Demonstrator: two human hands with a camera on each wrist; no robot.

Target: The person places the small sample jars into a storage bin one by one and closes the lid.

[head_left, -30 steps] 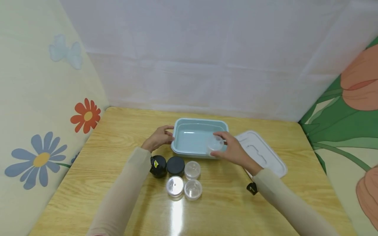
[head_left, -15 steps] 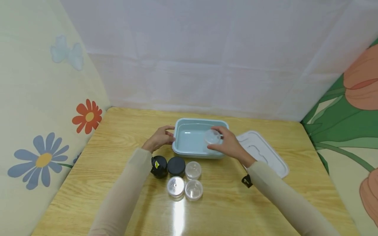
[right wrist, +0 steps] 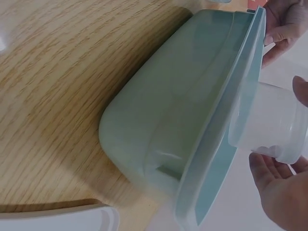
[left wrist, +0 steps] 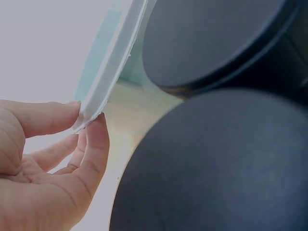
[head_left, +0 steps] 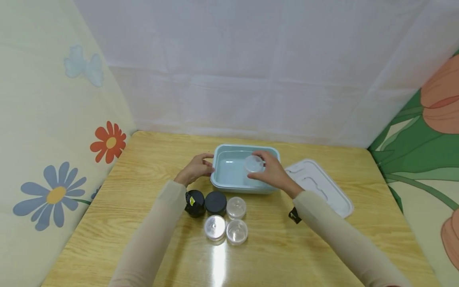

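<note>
A pale blue rectangular container (head_left: 229, 187) stands on the wooden table (head_left: 143, 167). My left hand (head_left: 196, 169) pinches its left rim between thumb and finger; the left wrist view shows the rim (left wrist: 115, 57) held in the left hand (left wrist: 57, 159). My right hand (head_left: 274, 174) holds a small clear lidded jar (head_left: 254, 164) over the inside of the container, toward its far right. In the right wrist view the clear jar (right wrist: 269, 120) sits above the container (right wrist: 178, 110), with the right hand's fingers (right wrist: 281, 190) curled round it.
In front of the container stand two black jars (head_left: 215, 202) and three clear jars (head_left: 236, 207) in a tight group. A white lid (head_left: 319, 187) lies flat to the right. Fabric walls close in the left, back and right sides.
My right hand has carried the clear jar left and farther back, from the container's near right corner to above its inside. The left hand stays on the rim.
</note>
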